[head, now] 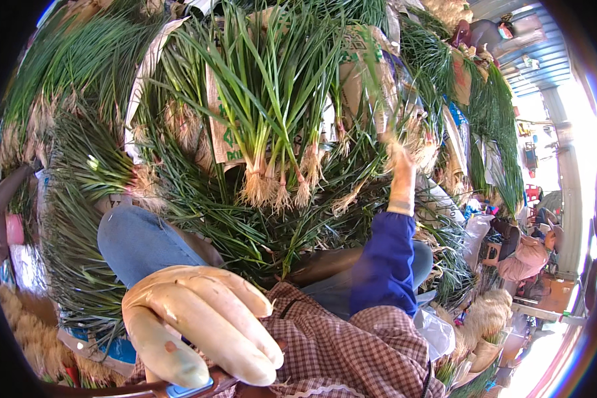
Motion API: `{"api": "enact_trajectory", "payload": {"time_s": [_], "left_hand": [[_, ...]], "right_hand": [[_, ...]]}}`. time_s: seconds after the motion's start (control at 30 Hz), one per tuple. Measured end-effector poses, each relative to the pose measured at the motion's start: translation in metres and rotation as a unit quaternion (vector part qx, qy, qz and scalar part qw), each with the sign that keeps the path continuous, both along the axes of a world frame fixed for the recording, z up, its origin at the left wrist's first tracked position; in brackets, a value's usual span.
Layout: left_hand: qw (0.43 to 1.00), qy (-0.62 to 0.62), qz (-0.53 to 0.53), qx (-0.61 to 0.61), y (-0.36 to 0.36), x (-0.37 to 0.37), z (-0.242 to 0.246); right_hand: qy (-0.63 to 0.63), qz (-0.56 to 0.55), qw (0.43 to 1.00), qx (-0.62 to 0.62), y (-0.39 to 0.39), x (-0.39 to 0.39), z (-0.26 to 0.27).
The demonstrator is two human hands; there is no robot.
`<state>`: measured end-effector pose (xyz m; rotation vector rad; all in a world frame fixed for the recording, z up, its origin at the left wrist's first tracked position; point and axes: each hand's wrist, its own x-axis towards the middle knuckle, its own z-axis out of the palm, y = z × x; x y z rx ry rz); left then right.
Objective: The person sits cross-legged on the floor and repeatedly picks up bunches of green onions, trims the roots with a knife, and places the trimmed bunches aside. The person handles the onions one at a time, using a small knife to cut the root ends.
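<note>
My left hand (pixel 204 318), in a cream rubber glove, is very near the camera at the lower left. Its fingers are bent, and one fingertip meets a glossy dark and blue edge (pixel 191 389) at the bottom; whether it grips that is unclear. Further out, my right hand (pixel 402 166), gloved and in a blue sleeve, is blurred. It appears closed on the root end of a spring onion (pixel 375 74), whose blurred leaves point away. Left of it lies a bunch of spring onions (pixel 261 139), pale roots towards me. A loose root end (pixel 347 199) lies between hand and bunch.
Loose green leaves (pixel 214 219) cover the ground before my knees. More spring onion heaps (pixel 79 59) lie left, and others (pixel 495 129) at right. A printed brown sack (pixel 226 142) lies beneath the bunch. A plastic bag (pixel 435 331) is beside my right hip. Another person (pixel 525 258) sits far right.
</note>
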<state>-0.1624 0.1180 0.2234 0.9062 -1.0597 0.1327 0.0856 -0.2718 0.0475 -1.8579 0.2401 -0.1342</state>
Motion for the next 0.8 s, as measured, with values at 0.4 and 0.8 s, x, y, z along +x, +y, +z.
{"api": "enact_trajectory", "payload": {"time_s": [0.4, 0.8], "left_hand": [[0.999, 0.034, -0.005, -0.012, -0.011, -0.015, 0.003], [0.999, 0.034, 0.017, -0.011, -0.002, -0.003, -0.005]], "right_hand": [[0.165, 0.156, 0.962, 0.149, 0.038, -0.003, -0.050], [-0.062, 0.185, 0.968, 0.159, 0.092, -0.013, 0.051]]}}
